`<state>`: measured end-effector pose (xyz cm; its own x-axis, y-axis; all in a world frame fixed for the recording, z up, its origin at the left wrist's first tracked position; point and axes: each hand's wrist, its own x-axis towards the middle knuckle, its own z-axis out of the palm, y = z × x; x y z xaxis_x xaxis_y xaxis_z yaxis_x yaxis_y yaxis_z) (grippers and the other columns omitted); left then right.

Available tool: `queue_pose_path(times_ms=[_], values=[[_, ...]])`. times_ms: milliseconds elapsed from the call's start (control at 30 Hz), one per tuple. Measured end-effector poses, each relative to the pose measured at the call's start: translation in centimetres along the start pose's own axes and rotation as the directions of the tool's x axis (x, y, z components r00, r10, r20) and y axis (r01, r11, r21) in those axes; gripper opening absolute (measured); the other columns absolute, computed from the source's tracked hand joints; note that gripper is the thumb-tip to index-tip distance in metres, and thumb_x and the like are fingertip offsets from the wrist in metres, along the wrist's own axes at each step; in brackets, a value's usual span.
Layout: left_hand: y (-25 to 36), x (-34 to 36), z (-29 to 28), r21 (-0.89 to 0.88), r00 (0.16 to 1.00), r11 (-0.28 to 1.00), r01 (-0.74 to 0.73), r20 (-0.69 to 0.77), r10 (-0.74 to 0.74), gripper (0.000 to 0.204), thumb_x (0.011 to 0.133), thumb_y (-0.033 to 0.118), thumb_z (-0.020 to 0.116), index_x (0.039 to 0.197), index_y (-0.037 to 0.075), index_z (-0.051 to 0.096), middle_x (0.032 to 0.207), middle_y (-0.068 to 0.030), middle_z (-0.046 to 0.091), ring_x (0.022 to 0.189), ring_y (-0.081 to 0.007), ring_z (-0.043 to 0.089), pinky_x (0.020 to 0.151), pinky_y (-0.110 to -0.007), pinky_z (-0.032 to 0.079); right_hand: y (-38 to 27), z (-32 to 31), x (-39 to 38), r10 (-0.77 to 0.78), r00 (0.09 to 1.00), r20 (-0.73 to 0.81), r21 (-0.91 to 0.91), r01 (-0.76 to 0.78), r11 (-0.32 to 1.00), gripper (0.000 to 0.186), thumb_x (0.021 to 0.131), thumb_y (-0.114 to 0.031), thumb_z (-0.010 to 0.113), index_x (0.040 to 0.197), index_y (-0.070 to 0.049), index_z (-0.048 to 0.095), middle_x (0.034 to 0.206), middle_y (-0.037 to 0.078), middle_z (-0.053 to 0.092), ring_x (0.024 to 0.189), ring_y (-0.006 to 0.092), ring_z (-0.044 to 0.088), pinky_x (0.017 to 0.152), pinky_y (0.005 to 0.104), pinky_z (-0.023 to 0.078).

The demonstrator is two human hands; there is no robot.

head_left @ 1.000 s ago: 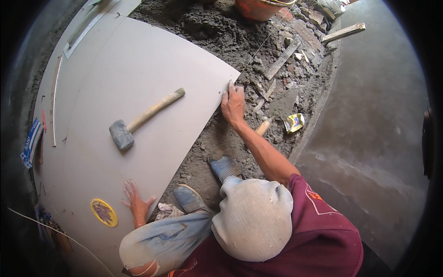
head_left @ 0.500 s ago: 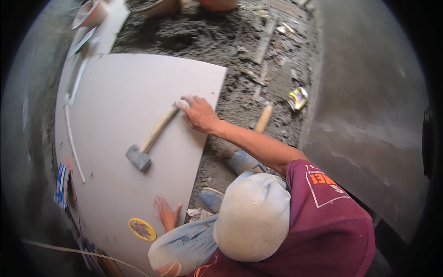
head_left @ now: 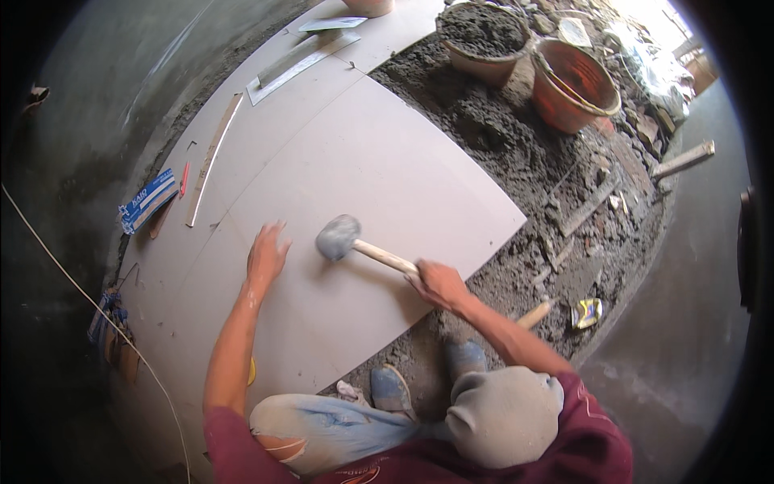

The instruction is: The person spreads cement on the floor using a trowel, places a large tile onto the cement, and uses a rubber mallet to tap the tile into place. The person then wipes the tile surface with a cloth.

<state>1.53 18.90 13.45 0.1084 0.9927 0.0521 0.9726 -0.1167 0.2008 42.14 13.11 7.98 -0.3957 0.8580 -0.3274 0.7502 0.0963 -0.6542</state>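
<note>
Tapping looks underway: right hand grips the rubber mallet above the large tile, left hand spread flat on it, so the blow wants a gentle, square landing.

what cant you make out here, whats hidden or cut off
Head view:
- Right hand: palm wrapped round the mallet handle, grip hidden.
- Yellow disc: mostly behind the left forearm.
- What lies under the large tile: covered.
- Orange bucket: contents too shadowed.
- Left hand: palm faces down.
</note>
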Motion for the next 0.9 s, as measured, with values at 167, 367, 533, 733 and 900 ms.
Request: queue_pose_path(times_ms=[167,367,533,733,900], values=[[3.8,19.2,9.2,0.123,0.977,0.99,0.074,0.189,-0.096,0.064,0.098,0.043,0.061,0.152,0.013,0.044,0.146,-0.0256,0.046,0.134,-0.0452,0.046,0.112,-0.052,0.04,2.8,-2.8,-2.4,0.226,0.955,-0.193,0.389,-0.137,0.911,0.043,0.096,-0.04,0.065,0.112,0.0,0.063,0.087,0.026,0.068,0.081,0.0406,0.067,0.074,0.0477,0.052],[12.5,38.3,15.7,-0.059,0.906,0.937,0.345,0.279,-0.317,0.065,0.097,0.047,0.059,0.157,0.034,0.036,0.153,-0.0202,0.038,0.139,-0.0418,0.041,0.112,-0.055,0.039,7.0,-5.2,-4.1,0.519,0.839,-0.163,0.587,-0.34,0.735,0.033,0.097,-0.031,0.064,0.107,0.001,0.064,0.076,0.013,0.066,0.065,0.0218,0.063,0.063,0.0356,0.05],[13.1,46.4,16.9,-0.046,0.868,0.907,0.418,0.316,-0.383,0.07,0.097,0.051,0.057,0.159,0.037,0.029,0.155,-0.0206,0.042,0.142,-0.0408,0.042,0.114,-0.054,0.038,8.5,-4.7,-5.9,0.504,0.822,-0.264,0.722,-0.178,0.668,0.028,0.104,-0.032,0.058,0.092,-0.008,0.051,0.066,-0.004,0.049,0.051,0.0045,0.044,0.045,0.0221,0.036],[11.8,48.1,16.9,0.02,0.896,0.947,0.321,0.318,-0.31,0.076,0.095,0.057,0.056,0.161,0.037,0.024,0.153,-0.0158,0.048,0.142,-0.0372,0.045,0.116,-0.051,0.038,7.9,-4.5,-6.0,0.556,0.808,-0.196,0.792,-0.204,0.576,0.027,0.106,-0.031,0.055,0.091,-0.008,0.05,0.064,-0.004,0.048,0.047,0.0046,0.042,0.042,0.0215,0.034],[11.1,47.3,17.1,0.011,0.905,0.958,0.285,0.326,-0.273,0.076,0.094,0.057,0.057,0.16,0.036,0.026,0.152,-0.0206,0.048,0.142,-0.0407,0.044,0.116,-0.052,0.038,6.7,-4.8,-5.7,0.56,0.806,-0.191,0.752,-0.247,0.612,0.027,0.106,-0.029,0.055,0.091,-0.008,0.05,0.065,-0.004,0.048,0.049,0.0044,0.042,0.043,0.0216,0.035]])
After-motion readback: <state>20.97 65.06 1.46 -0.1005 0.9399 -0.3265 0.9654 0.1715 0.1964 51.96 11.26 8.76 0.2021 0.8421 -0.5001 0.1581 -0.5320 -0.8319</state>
